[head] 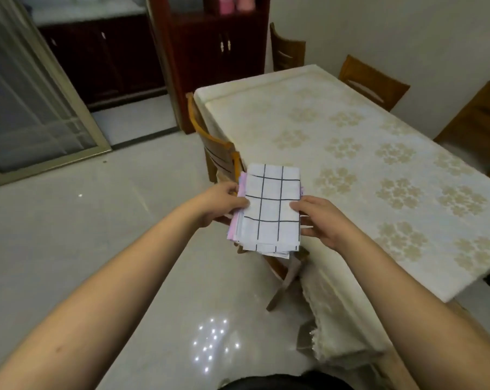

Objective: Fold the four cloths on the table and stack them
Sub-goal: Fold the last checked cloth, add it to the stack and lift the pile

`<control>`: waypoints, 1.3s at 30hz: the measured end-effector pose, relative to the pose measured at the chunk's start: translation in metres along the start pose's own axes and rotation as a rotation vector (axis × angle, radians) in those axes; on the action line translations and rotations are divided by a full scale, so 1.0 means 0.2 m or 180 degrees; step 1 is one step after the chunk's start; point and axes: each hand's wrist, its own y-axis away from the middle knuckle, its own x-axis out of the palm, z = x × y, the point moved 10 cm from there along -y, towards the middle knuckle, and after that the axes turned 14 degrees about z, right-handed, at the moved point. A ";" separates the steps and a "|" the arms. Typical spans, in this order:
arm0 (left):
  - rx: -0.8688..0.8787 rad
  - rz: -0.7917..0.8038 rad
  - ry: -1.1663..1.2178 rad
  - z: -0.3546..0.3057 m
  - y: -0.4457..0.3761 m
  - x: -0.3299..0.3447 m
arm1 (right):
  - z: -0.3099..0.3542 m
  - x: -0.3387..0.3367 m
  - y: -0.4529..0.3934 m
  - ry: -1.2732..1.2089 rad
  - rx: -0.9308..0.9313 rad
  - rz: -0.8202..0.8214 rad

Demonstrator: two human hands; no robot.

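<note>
Beside the table [379, 170], a person grips a stack [269, 209] of folded cloths in mid-air, over the floor [83, 249] at the table's near-left edge. The left hand [224, 201] pinches the stack's left side, thumb on top; the right hand [320, 218] clasps the right side, thumb pressed on the white checked cloth uppermost. Pink edges show underneath. A floral tablecloth [351, 130] covers the table, with wooden chairs [215, 150] around it and a dark cabinet [215, 52] behind.

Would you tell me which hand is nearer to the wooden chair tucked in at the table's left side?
Left. The left hand grips the cloth stack just below the wooden chair; the right hand holds the stack's opposite edge, farther away.
</note>
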 end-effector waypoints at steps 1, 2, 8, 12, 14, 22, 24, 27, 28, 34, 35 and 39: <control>0.0004 -0.0020 0.0153 0.05 0.05 -0.05 | 0.03 0.08 -0.02 0.0031 -0.0033 0.0062; -0.0004 -0.0049 0.0278 0.09 0.10 -0.10 | 0.06 0.15 -0.04 0.0053 -0.0061 0.0119; -0.0033 -0.0241 0.0904 0.32 0.25 -0.32 | 0.15 0.44 -0.21 0.0249 -0.0163 0.0360; -0.0102 -0.0329 0.1190 0.41 0.22 -0.43 | 0.18 0.52 -0.35 0.0223 -0.0242 0.0309; -0.0136 -0.0341 0.1264 0.43 0.16 -0.50 | 0.18 0.53 -0.46 0.0205 -0.0245 0.0255; -0.0135 -0.0465 0.1154 0.39 -0.17 -0.89 | 0.35 0.53 -0.95 0.0064 -0.0260 0.0437; -0.0109 -0.0541 0.1178 0.38 -0.22 -1.00 | 0.41 0.55 -1.05 0.0059 -0.0239 0.0449; -0.0027 -0.0689 0.1375 0.36 -0.28 -1.18 | 0.50 0.59 -1.20 0.0006 -0.0238 0.0467; 0.0008 -0.0731 0.1452 0.36 -0.30 -1.24 | 0.53 0.61 -1.25 -0.0018 -0.0240 0.0479; 0.0143 -0.0745 0.1639 0.38 -0.48 -1.61 | 0.70 0.74 -1.59 -0.0042 -0.0258 0.0370; 0.0167 -0.0694 0.1644 0.37 -0.52 -1.68 | 0.73 0.75 -1.66 -0.0039 -0.0262 0.0315; 0.0233 -0.0519 0.1614 0.40 -0.68 -2.02 | 0.84 0.85 -1.95 -0.0033 -0.0317 0.0087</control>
